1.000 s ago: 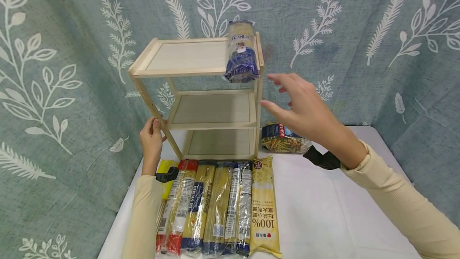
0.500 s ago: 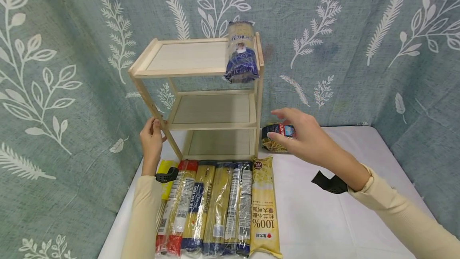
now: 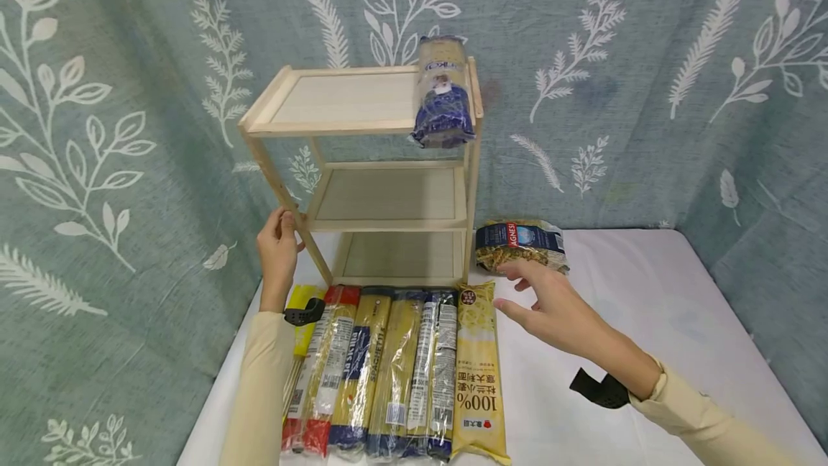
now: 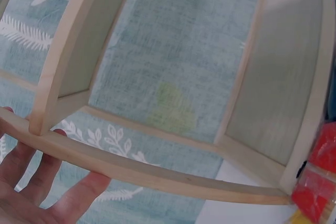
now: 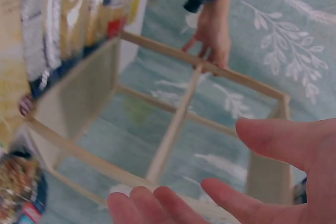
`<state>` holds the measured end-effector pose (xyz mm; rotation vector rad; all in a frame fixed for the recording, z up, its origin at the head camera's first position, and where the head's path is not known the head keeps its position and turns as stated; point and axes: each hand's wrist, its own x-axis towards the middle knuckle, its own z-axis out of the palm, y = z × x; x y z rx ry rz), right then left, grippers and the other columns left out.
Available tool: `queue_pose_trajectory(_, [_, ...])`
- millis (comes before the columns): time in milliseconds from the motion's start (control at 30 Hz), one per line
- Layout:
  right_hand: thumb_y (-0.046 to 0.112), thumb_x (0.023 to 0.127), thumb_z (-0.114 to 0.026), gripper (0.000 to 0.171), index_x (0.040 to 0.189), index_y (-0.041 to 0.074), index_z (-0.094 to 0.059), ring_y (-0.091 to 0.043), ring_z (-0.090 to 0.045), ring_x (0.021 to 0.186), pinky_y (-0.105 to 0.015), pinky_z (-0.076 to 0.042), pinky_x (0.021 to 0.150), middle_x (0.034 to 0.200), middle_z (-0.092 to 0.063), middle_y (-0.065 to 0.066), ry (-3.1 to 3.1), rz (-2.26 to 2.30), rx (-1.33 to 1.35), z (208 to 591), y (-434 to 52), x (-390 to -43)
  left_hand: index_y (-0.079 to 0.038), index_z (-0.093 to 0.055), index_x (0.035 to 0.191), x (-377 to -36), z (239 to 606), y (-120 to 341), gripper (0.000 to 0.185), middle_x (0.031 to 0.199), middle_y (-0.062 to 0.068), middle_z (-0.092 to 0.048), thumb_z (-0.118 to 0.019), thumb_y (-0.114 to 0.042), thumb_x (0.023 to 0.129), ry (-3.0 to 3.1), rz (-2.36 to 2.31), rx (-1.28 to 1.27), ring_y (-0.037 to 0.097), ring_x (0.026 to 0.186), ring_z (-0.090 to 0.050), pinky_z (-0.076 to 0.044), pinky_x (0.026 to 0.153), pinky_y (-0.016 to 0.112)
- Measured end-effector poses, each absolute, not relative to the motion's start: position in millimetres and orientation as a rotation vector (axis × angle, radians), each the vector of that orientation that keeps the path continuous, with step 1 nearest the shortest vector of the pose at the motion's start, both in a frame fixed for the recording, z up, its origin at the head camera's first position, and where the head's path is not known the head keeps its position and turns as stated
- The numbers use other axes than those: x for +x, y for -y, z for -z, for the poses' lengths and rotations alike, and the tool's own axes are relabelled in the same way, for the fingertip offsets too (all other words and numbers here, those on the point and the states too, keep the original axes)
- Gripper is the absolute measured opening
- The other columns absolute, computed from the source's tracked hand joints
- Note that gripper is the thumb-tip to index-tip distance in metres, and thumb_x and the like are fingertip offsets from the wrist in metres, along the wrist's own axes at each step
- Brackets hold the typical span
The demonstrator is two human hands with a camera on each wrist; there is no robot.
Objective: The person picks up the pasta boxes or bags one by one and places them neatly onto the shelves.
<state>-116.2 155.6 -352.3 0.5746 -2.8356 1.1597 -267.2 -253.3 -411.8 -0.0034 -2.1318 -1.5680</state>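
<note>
A three-tier wooden rack [image 3: 382,221] stands at the back of the white table [image 3: 614,380]. My left hand [image 3: 279,243] grips its front left post; in the left wrist view the fingers [image 4: 31,177] curl behind the post [image 4: 142,169]. A blue-and-clear pasta packet [image 3: 443,92] lies on the top shelf at its right end. My right hand [image 3: 550,304] hovers open just right of the yellow "100%" noodle packet [image 3: 477,372], below a short pasta bag [image 3: 520,244]. In the right wrist view the fingers [image 5: 273,148] are spread with nothing in them.
Several long spaghetti packets [image 3: 382,369] lie side by side in front of the rack. A green leaf-patterned curtain [image 3: 647,78] closes off the back and sides. The middle and bottom shelves hold nothing.
My right hand has come down from beside the top shelf, past the short pasta bag, to just above the table by the yellow packet. The left hand has stayed on the post.
</note>
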Motion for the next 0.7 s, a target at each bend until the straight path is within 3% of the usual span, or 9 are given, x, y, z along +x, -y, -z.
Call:
queue_pose_trajectory(133, [0.023, 0.09, -0.067, 0.042, 0.125, 0.006, -0.055, -0.028, -0.058, 0.1, -0.033, -0.053, 0.07, 0.116, -0.059, -0.012, 2.854, -1.193, 0.547, 367.0, -156.7, -111.7, 0.002, -0.053, 0.128, -259.7, 400.8, 247.7, 0.04, 0.117, 0.024, -0.059, -0.039, -0.026, 0.102, 2.145, 1.563, -0.029, 0.031, 0.109, -0.055, -0.05, 0.076, 0.056])
queue_pose_trajectory(333, [0.023, 0.089, -0.067, 0.038, 0.122, 0.007, -0.057, -0.025, -0.059, 0.094, -0.037, -0.051, 0.072, 0.109, -0.061, -0.008, 2.916, -1.178, 0.506, 386.7, -158.1, -109.0, 0.001, -0.055, 0.126, -258.3, 398.9, 246.8, 0.037, 0.114, 0.024, -0.059, -0.039, -0.023, 0.102, 2.161, 1.531, -0.035, 0.029, 0.105, -0.057, -0.054, 0.072, 0.05])
queue_pose_trajectory(700, [0.024, 0.085, -0.072, 0.037, 0.117, 0.009, -0.059, -0.018, -0.058, 0.087, -0.035, -0.05, 0.07, 0.1, -0.06, -0.006, 3.012, -1.272, 0.328, 430.9, -155.4, -101.0, 0.004, -0.053, 0.127, -257.2, 399.2, 247.0, 0.041, 0.116, 0.025, -0.059, -0.039, -0.026, 0.102, 2.147, 1.557, -0.055, 0.03, 0.109, -0.055, -0.05, 0.074, 0.056])
